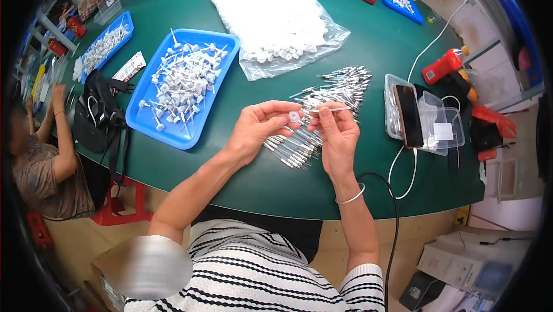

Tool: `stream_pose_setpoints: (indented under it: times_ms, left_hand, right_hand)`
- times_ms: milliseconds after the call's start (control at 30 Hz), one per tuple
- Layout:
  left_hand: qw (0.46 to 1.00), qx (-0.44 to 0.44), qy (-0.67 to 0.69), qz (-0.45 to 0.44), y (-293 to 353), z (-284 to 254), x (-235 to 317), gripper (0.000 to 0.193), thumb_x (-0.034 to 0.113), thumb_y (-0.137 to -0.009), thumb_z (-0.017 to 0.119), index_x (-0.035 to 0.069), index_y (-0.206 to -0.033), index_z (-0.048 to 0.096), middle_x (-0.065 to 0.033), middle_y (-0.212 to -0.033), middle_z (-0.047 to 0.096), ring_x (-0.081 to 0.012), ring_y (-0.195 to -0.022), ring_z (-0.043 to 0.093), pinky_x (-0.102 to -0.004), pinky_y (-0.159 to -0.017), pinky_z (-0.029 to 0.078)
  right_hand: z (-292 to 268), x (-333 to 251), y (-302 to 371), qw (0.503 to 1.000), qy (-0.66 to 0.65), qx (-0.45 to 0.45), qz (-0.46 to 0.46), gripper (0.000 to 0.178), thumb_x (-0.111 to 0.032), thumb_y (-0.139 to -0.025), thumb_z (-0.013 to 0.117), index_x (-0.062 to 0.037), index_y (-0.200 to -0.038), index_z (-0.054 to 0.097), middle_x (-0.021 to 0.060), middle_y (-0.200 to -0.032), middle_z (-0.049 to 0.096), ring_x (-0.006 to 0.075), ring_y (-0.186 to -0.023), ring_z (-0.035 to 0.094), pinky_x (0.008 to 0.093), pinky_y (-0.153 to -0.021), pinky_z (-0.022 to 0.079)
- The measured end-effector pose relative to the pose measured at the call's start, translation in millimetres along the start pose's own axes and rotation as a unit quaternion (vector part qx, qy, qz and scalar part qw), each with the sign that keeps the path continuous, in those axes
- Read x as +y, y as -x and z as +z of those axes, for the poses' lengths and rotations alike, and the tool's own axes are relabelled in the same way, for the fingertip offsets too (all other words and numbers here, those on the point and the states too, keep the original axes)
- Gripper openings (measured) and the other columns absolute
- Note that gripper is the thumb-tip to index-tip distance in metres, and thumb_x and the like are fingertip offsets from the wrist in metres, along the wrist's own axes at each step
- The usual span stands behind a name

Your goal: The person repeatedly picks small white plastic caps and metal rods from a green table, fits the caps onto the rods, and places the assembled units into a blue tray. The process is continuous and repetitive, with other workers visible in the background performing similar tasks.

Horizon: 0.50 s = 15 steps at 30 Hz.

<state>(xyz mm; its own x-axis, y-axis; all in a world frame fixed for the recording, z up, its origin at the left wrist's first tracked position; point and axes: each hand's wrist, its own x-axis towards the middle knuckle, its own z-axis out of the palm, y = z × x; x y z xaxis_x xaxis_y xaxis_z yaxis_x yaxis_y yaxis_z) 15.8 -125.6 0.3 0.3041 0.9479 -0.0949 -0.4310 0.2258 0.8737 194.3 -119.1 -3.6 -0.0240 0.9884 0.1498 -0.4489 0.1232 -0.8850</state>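
Note:
Between the thumb and fingers of my left hand (256, 129) is a small round white plastic cap (294, 116), its face turned up. My right hand (337, 136) pinches a thin metal rod (340, 109), held almost level a short way from the cap; the two parts look apart. Under both hands lies a heap of similar metal rods (296, 148) on the green table. To the left, a blue tray (200, 133) holds many white caps with rods fitted in them (187, 79). Beyond the hands lies a clear plastic bag (259, 69) full of loose white caps.
At the right, a phone (409, 116) leans on clear plastic boxes (440, 130) with white cables around. A red bottle (442, 67) lies behind them. A black bag (95, 119) sits on the left edge, near another person (49, 168). More blue trays (109, 44) stand farther off.

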Motion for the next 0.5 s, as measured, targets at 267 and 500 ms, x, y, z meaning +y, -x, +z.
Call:
stream_pose_setpoints:
  times_ms: [267,500]
  left_hand:
    - [1.0,0.005,0.012,-0.015,-3.6,2.7,-3.4,0.028,0.01,-0.092,0.059,-0.001,-0.118,0.059,-0.0089,-0.1,0.067,-0.0128,-0.087,0.066,-0.0213,-0.07,0.055]
    - [0.997,0.024,0.063,-0.044,-3.7,-1.9,-1.6,0.025,0.008,-0.092,0.06,-0.001,-0.115,0.059,-0.0096,-0.099,0.067,-0.0158,-0.087,0.067,-0.0232,-0.074,0.057]
  right_hand:
    - [4.5,-1.6,1.9,0.998,0.048,-0.029,-0.009,0.014,-0.008,-0.093,0.061,0.0021,-0.101,0.062,0.0067,-0.091,0.064,0.0104,-0.078,0.061,0.0235,-0.069,0.051]
    - [6.2,-1.4,2.6,0.998,0.041,-0.036,-0.014,0.013,-0.006,-0.093,0.059,0.0029,-0.102,0.061,0.0074,-0.092,0.065,0.0122,-0.082,0.063,0.0249,-0.076,0.052]
